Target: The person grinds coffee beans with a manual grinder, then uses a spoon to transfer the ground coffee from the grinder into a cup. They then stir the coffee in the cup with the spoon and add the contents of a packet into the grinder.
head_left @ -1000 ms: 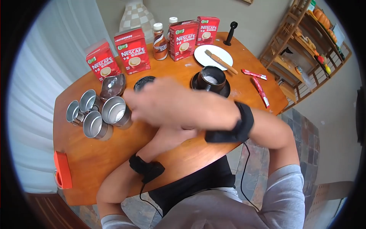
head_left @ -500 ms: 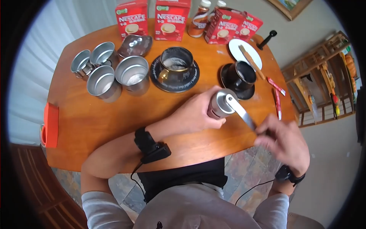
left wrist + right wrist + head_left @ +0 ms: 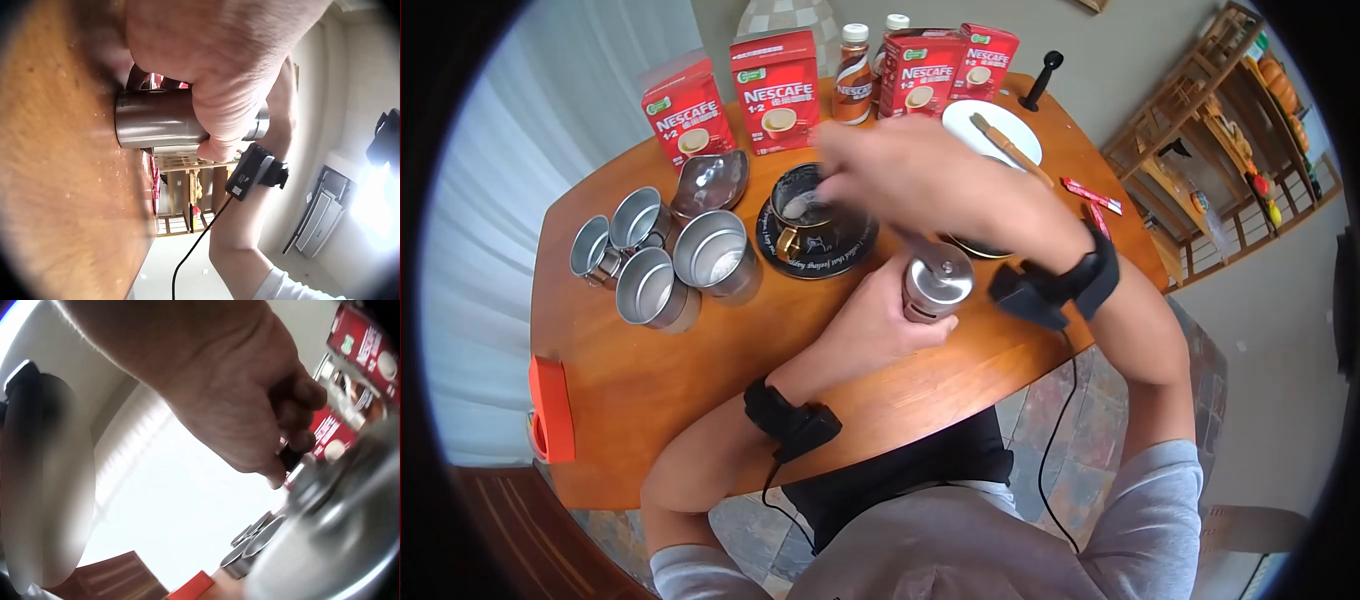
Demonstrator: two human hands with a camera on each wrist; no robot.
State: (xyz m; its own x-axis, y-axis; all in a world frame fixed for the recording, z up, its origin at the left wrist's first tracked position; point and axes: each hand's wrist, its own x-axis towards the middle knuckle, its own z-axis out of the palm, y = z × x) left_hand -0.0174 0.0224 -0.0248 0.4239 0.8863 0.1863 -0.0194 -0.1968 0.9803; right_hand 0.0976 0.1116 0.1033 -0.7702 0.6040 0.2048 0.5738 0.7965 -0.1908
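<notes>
My left hand [image 3: 860,325] grips a silver cylindrical grinder [image 3: 938,282] that stands upright on the table; in the left wrist view the thumb and palm wrap its metal body [image 3: 159,119]. My right hand [image 3: 900,175] is raised beyond the grinder, blurred in the head view. In the right wrist view the right hand [image 3: 244,394] pinches the dark knob [image 3: 289,457] of the crank with curled fingers. The crank arm runs from the lid toward that hand. A black cup [image 3: 800,190] with powder inside rests on a black saucer [image 3: 825,250] left of the grinder.
Several metal cups [image 3: 712,255] and a dark glass dish [image 3: 710,185] stand at the left. Red boxes [image 3: 775,95] and bottles [image 3: 853,80] line the back. A white plate [image 3: 1015,130] holds a brush [image 3: 1005,145]; red sachets [image 3: 1090,195] lie at the right.
My right hand has swung from the right side of the grinder to its far side, turning the crank with it. My left hand still grips the body. The head view has shifted.
</notes>
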